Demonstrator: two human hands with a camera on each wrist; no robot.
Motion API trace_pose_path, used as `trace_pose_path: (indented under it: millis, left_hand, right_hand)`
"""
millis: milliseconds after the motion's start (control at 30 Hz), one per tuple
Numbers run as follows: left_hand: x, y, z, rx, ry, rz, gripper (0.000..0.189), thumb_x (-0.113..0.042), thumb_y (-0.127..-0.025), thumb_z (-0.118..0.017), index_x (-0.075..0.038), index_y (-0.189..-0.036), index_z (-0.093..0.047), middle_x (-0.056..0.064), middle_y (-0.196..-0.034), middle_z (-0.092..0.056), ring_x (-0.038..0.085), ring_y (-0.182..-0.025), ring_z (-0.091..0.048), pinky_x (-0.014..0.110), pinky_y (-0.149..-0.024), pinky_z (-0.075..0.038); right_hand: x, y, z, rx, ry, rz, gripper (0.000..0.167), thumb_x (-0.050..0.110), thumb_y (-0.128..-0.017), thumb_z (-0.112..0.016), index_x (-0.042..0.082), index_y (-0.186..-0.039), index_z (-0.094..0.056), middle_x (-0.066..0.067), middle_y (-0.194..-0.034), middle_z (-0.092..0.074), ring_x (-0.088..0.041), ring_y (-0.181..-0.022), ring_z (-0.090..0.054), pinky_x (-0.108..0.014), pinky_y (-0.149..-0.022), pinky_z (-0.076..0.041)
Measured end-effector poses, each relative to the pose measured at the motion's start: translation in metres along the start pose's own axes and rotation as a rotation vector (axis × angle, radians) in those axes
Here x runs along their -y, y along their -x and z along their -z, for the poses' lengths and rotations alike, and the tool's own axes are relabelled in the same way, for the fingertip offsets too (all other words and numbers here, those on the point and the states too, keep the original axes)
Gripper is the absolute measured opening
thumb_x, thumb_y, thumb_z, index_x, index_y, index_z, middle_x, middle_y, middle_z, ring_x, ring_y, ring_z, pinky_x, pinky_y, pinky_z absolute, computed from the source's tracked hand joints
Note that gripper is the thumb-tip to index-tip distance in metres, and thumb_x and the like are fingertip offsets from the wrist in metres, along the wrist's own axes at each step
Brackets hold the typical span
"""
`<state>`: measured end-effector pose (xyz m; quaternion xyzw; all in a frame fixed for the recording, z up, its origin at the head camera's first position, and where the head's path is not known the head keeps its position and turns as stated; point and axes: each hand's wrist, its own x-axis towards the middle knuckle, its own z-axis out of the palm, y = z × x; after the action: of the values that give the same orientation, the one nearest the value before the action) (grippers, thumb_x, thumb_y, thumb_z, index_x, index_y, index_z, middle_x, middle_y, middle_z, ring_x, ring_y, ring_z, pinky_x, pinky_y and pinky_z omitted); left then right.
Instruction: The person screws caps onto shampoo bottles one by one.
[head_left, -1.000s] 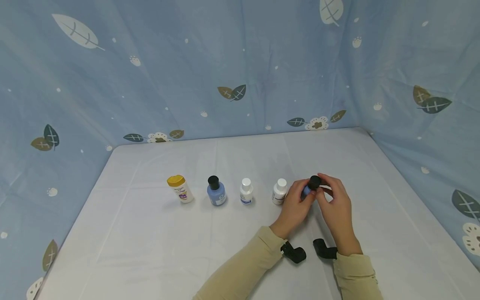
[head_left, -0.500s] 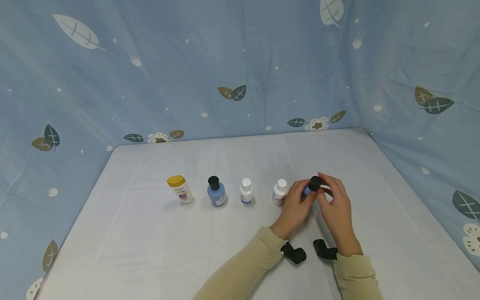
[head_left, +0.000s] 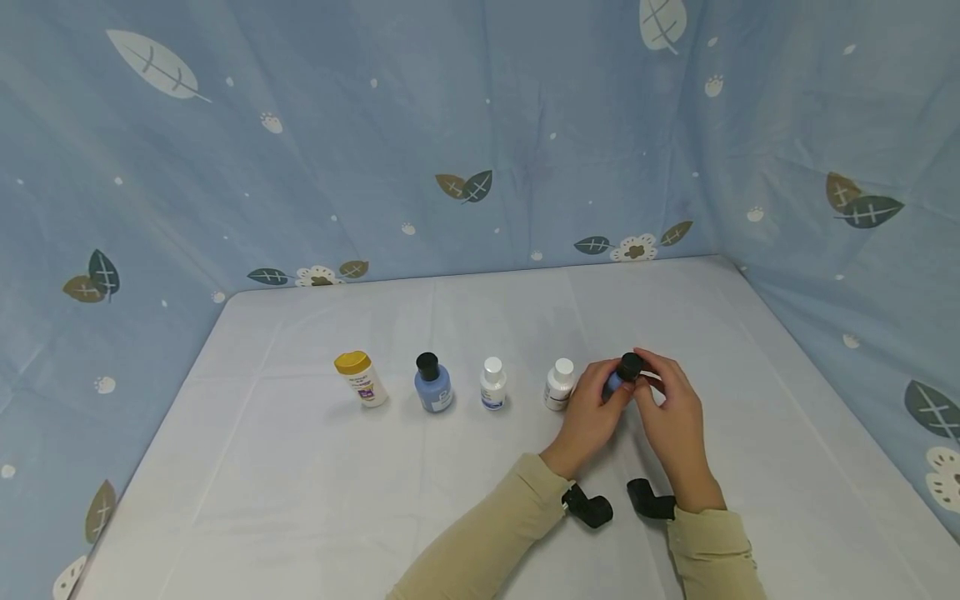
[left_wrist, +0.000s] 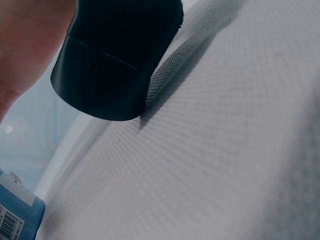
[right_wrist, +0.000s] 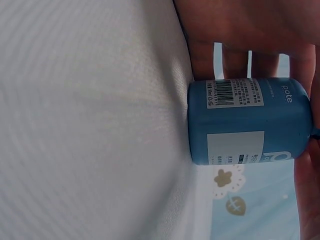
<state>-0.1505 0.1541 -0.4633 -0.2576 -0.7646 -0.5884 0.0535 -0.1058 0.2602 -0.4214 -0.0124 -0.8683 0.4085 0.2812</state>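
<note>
A blue bottle (head_left: 612,385) with a black cap (head_left: 629,366) stands at the right end of a row on the white-covered table. My left hand (head_left: 588,421) grips its body from the left side. At the top, my right hand (head_left: 673,417) pinches the cap between thumb and fingers. The right wrist view gives the blue bottle (right_wrist: 245,120) close up, lying sideways in that picture, with its base against the cloth and white printed labels facing the camera. Only a corner of the blue bottle (left_wrist: 17,212) appears in the left wrist view. Most of the body is hidden by hands in the head view.
Left of the hands stand a white bottle (head_left: 558,387), another white bottle (head_left: 492,387), a blue bottle with a black cap (head_left: 432,390) and a white bottle with a yellow lid (head_left: 363,385). Black camera pieces (head_left: 588,507) sit at both wrists. A blue patterned curtain (head_left: 480,125) surrounds the table.
The right fingertips have shifted slightly at the cap. The left hand and the row of bottles hold their places.
</note>
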Motion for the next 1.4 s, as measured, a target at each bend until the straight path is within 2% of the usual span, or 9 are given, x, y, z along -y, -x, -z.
trace_pose_path:
  millis: [133,367,600,733,1033,1233,1400]
  left_hand:
    - [-0.0013,0.0001,0.0002,0.001,-0.001,0.014,0.033,-0.029,-0.092,-0.05,-0.019,-0.123,-0.051,-0.005,-0.116,-0.05,0.004,-0.108,-0.045,0.023,-0.091,-0.036]
    - [-0.0015,-0.0002,0.0001,-0.007,-0.033,-0.001,0.031,-0.027,-0.092,-0.05,-0.018,-0.122,-0.051,-0.005,-0.117,-0.05,0.005,-0.108,-0.045,0.023,-0.091,-0.036]
    - [-0.0002,0.0,0.0,-0.013,-0.056,-0.032,0.03,-0.024,-0.092,-0.05,-0.017,-0.122,-0.051,-0.003,-0.117,-0.05,0.006,-0.109,-0.045,0.022,-0.091,-0.036]
    - [-0.0003,0.0,0.0001,-0.01,-0.056,-0.026,0.03,-0.023,-0.092,-0.051,-0.017,-0.121,-0.051,-0.003,-0.117,-0.05,0.006,-0.108,-0.045,0.022,-0.09,-0.036]
    - [-0.0021,0.0003,0.0012,0.0,-0.048,-0.014,0.031,-0.018,-0.091,-0.052,-0.017,-0.122,-0.051,-0.003,-0.117,-0.05,0.006,-0.108,-0.045,0.022,-0.09,-0.036]
    - [-0.0031,0.0002,0.0018,-0.001,-0.052,-0.019,0.031,-0.018,-0.091,-0.053,-0.015,-0.121,-0.051,-0.002,-0.116,-0.05,0.006,-0.108,-0.045,0.022,-0.09,-0.036]
    - [-0.0005,-0.0003,0.0011,-0.003,-0.05,-0.029,0.03,-0.023,-0.092,-0.051,-0.015,-0.121,-0.051,-0.002,-0.116,-0.05,0.006,-0.108,-0.045,0.022,-0.09,-0.036]
  right_hand:
    - [-0.0008,0.0,-0.0006,-0.001,-0.006,-0.014,0.037,0.006,-0.087,-0.051,0.016,-0.122,-0.054,0.0,-0.116,-0.055,-0.014,-0.107,-0.049,-0.013,-0.085,-0.037]
    - [-0.0011,-0.0003,-0.0012,-0.007,-0.037,-0.04,0.035,0.007,-0.087,-0.054,0.013,-0.121,-0.053,-0.002,-0.113,-0.056,-0.013,-0.106,-0.049,-0.014,-0.084,-0.037]
    - [-0.0007,-0.0013,-0.0015,-0.007,-0.045,0.016,0.043,0.003,-0.083,-0.057,0.014,-0.124,-0.052,-0.002,-0.113,-0.053,-0.014,-0.104,-0.049,-0.012,-0.084,-0.037]
    - [-0.0015,-0.0017,-0.0013,0.002,-0.052,0.041,0.045,0.0,-0.081,-0.058,0.013,-0.124,-0.053,-0.003,-0.112,-0.052,-0.015,-0.103,-0.048,-0.013,-0.084,-0.038]
    - [-0.004,-0.0009,-0.0017,0.017,-0.018,0.014,0.045,0.003,-0.082,-0.059,0.016,-0.124,-0.051,0.0,-0.116,-0.053,-0.014,-0.106,-0.049,-0.013,-0.084,-0.038]
    - [-0.0027,-0.0009,-0.0015,0.026,-0.009,0.038,0.051,0.0,-0.081,-0.057,0.014,-0.129,-0.047,-0.004,-0.118,-0.052,-0.017,-0.107,-0.048,-0.01,-0.085,-0.035]
    - [-0.0017,-0.0012,-0.0014,0.048,0.006,0.048,0.054,-0.002,-0.081,-0.053,0.016,-0.132,-0.045,-0.004,-0.12,-0.05,-0.017,-0.109,-0.046,-0.016,-0.087,-0.037]
